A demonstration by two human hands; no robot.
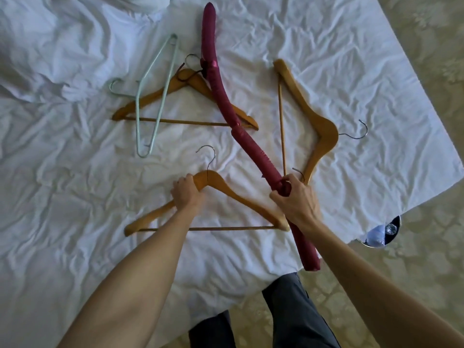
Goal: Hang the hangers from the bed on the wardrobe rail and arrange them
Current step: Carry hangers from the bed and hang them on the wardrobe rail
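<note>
Left hand: the left hand (187, 194) had its fingers clamped around the near wooden hanger (241, 197), just left of its peak.
Right hand: the right hand (295, 200) had its fingers clamped on the near padded maroon hanger (258, 159), at its middle by the hook.
Far maroon hanger: the far padded maroon hanger (213, 71) lay across the far wooden hanger (175, 89).
Wire hanger: a pale green wire hanger (150, 96) also crossed that far wooden one.
Right wooden hanger: the right wooden hanger (316, 121) lay well right, hook pointing right.
Bed: everything rested on the creased white bed sheet (75, 184).
</note>
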